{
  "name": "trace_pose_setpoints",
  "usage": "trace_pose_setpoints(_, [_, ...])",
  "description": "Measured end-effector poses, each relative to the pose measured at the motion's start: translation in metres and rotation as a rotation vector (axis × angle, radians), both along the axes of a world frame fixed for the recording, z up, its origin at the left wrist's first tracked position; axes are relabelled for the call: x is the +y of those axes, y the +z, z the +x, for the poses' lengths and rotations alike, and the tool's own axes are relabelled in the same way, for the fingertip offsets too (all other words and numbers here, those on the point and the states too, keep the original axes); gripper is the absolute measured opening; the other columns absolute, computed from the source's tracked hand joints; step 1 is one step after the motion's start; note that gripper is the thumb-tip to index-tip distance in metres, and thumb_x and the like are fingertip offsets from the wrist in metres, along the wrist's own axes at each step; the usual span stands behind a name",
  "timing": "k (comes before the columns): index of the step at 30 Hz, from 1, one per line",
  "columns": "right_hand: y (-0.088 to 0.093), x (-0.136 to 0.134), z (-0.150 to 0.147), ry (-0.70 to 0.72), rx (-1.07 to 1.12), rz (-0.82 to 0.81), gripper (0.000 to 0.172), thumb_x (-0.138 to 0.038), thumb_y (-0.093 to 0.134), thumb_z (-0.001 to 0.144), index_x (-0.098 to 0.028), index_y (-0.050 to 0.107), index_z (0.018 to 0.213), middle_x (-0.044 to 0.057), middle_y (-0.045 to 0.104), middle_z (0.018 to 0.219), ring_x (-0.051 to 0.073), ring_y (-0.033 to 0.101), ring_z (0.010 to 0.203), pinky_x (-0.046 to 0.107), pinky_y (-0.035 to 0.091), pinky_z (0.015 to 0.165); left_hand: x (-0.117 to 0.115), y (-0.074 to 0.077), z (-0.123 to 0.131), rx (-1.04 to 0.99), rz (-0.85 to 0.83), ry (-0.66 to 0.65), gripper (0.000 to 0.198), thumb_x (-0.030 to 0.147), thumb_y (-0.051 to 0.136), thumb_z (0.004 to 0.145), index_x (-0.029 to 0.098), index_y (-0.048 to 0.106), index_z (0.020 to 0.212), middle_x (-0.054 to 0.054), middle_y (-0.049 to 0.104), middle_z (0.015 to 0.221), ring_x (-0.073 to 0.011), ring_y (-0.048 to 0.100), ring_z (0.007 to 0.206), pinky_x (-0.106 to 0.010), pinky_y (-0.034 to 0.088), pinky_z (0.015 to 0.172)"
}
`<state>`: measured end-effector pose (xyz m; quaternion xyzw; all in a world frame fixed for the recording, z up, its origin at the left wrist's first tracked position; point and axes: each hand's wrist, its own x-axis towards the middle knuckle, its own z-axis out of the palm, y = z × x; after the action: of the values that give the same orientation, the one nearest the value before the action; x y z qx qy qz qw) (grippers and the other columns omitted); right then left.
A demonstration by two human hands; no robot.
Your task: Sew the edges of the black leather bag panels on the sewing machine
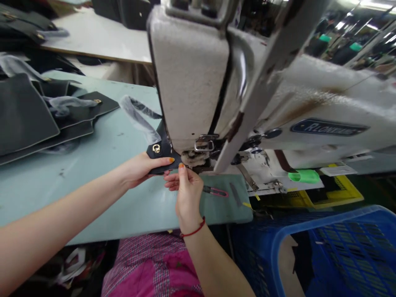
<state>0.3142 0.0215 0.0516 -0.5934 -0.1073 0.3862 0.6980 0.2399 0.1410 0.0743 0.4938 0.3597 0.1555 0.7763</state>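
A black leather piece [163,152] with a gold buckle and a plastic-wrapped handle [140,119] lies partly under the head of a white sewing machine [192,78]. My left hand [145,168] grips its near edge, thumb on top and fingers beneath. Close beside it, my right hand [187,187] pinches the edge of the same piece near the needle area, with the thumb uppermost. The machine hides the far part of the piece. Just right of my right hand, a small tool with a pink loop handle [219,192] rests on the table.
Black leather pieces [27,115] with wrapped handles are stacked on the left of the pale green table [102,206]. A blue basket [340,222] stands at the lower right, with a yellow crate [343,190] behind it. The machine's slanted bar [262,86] crosses the view.
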Motion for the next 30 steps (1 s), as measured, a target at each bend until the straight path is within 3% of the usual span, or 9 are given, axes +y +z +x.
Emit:
trace_pose_setpoints(7, [0.003,-0.002,0.005,0.031,0.003,-0.004,0.043,-0.047,0.053,0.091,-0.015,0.066,0.065,0.005,0.071,0.061,0.012,0.060,0.045,0.021,0.044,0.044,-0.020,0.001,0.001,-0.019,-0.013,0.185,0.035,0.027,0.088,0.062,0.010,0.075,0.089,-0.010,0.076,0.082,-0.0162,0.066,0.064,-0.023,0.054,0.057])
trace_pose_setpoints(14, [0.007,-0.009,0.014,0.049,0.013,0.033,0.041,-0.041,0.059,0.085,-0.017,0.058,0.052,-0.002,0.060,0.046,0.007,0.049,0.037,0.018,0.039,0.040,-0.056,-0.002,0.004,-0.079,-0.089,0.417,0.033,0.029,0.091,0.057,0.012,0.072,0.079,-0.005,0.073,0.073,-0.0136,0.064,0.058,-0.023,0.053,0.055])
trace_pose_setpoints(20, [0.008,-0.018,0.030,0.155,-0.062,0.001,0.045,-0.044,0.061,0.083,-0.017,0.053,0.048,-0.004,0.053,0.041,0.006,0.042,0.034,0.018,0.033,0.038,-0.103,-0.007,0.021,-0.174,-0.107,0.695,0.035,0.031,0.087,0.064,0.012,0.071,0.089,-0.004,0.073,0.083,-0.0143,0.066,0.071,-0.026,0.056,0.072])
trace_pose_setpoints(24, [0.011,-0.025,0.046,0.245,-0.120,-0.025,0.046,-0.045,0.062,0.082,-0.018,0.051,0.047,-0.004,0.049,0.039,0.006,0.038,0.033,0.018,0.029,0.037,-0.133,-0.013,0.039,-0.222,-0.086,0.865,0.036,0.033,0.082,0.072,0.016,0.070,0.101,-0.006,0.073,0.106,-0.0190,0.068,0.098,-0.033,0.051,0.096])
trace_pose_setpoints(27, [0.013,-0.028,0.057,0.296,-0.188,-0.057,0.048,-0.044,0.060,0.084,-0.018,0.048,0.045,-0.005,0.046,0.037,0.006,0.035,0.033,0.019,0.026,0.037,-0.151,-0.015,0.053,-0.241,-0.062,0.931,0.036,0.033,0.076,0.079,0.019,0.069,0.111,-0.007,0.069,0.123,-0.0223,0.062,0.118,-0.036,0.044,0.108])
trace_pose_setpoints(30, [0.016,-0.030,0.065,0.336,-0.279,-0.091,0.051,-0.042,0.059,0.087,-0.019,0.047,0.044,-0.005,0.045,0.036,0.006,0.035,0.033,0.020,0.026,0.038,-0.158,-0.015,0.061,-0.235,-0.087,0.935,0.034,0.033,0.071,0.084,0.019,0.068,0.115,-0.008,0.067,0.128,-0.0229,0.061,0.121,-0.036,0.044,0.109])
